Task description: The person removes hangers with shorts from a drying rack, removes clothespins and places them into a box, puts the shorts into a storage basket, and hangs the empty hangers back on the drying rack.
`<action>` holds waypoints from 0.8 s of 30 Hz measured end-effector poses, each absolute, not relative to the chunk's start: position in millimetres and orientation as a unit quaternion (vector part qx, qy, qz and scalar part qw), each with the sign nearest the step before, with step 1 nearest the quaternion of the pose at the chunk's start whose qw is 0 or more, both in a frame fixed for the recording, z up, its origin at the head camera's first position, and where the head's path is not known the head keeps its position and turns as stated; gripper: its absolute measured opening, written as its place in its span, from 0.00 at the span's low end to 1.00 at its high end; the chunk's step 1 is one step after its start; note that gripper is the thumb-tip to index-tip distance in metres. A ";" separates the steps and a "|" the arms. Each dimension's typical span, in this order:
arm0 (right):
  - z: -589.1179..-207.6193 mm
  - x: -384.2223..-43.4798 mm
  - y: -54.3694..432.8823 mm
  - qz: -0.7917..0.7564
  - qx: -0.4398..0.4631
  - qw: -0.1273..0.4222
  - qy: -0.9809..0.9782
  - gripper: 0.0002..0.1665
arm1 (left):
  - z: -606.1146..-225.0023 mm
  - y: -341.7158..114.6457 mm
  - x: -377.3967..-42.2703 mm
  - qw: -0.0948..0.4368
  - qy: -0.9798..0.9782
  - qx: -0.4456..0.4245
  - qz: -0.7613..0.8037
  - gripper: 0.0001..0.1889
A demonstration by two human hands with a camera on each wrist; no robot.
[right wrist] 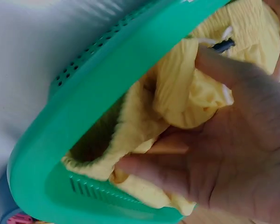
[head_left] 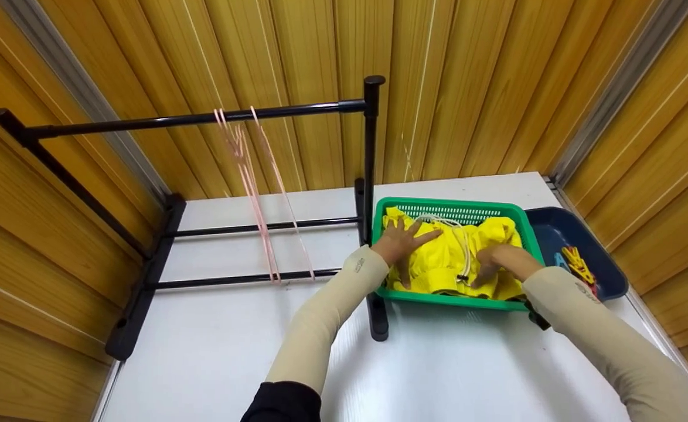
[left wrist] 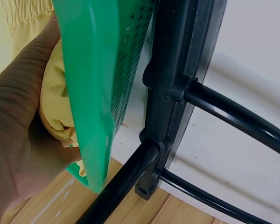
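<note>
A bundled yellow garment (head_left: 443,261) with a gathered elastic band, a pale drawstring (head_left: 467,252) and a dark cord stopper lies in a green basket (head_left: 455,302). My left hand (head_left: 401,241) rests on its left part, fingers spread wide over the cloth. In the left wrist view, that hand (left wrist: 25,102) lies against the bundle beside the basket's wall. On the right part, my right hand (head_left: 499,261) reaches into the folds. The right wrist view shows the right hand (right wrist: 224,140) with a fold of cloth between thumb and fingers; some fingertips are hidden in the fabric.
Left of the basket stands a black garment rack (head_left: 203,119) with several pink hangers (head_left: 250,187) on its top bar. A dark blue tray (head_left: 555,225) with colored clothespins (head_left: 578,264) sits at the right. Wood-patterned walls (head_left: 467,88) enclose the white table (head_left: 227,351).
</note>
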State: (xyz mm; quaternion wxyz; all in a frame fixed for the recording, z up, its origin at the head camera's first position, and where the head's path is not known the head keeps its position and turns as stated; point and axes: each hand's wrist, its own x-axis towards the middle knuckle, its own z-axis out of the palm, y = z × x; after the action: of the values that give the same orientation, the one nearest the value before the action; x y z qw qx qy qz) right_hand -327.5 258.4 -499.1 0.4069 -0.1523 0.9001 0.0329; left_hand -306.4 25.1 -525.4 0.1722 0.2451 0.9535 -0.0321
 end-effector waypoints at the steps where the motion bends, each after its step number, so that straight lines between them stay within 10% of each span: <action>1: -494.9 -328.7 256.6 0.045 -0.160 0.376 0.912 0.36 | -525.8 25.9 -308.7 0.164 0.954 0.246 -0.057 0.67; 6: -479.9 -342.3 259.3 0.036 -0.142 0.252 0.956 0.49 | -523.6 32.1 -316.1 0.089 0.946 0.258 -0.175 0.72; 10: -477.9 -355.9 278.0 -0.022 -0.092 0.330 0.939 0.71 | -520.6 38.1 -319.4 0.071 0.950 0.239 -0.189 0.73; 16: -485.8 -371.4 311.5 -0.075 -0.060 0.451 0.887 0.77 | -516.8 38.8 -321.3 0.122 0.957 0.244 -0.099 0.74; 24: -503.6 -365.3 299.9 -0.031 -0.103 0.443 0.890 0.75 | -515.1 32.4 -316.3 0.217 0.951 0.219 0.020 0.71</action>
State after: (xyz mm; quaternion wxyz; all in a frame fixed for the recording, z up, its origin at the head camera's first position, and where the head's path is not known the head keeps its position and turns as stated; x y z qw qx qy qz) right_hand -365.3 299.9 -503.6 0.4429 -0.1027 0.8901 -0.0310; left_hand -316.3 32.4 -515.1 0.2166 0.2194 0.9511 0.0196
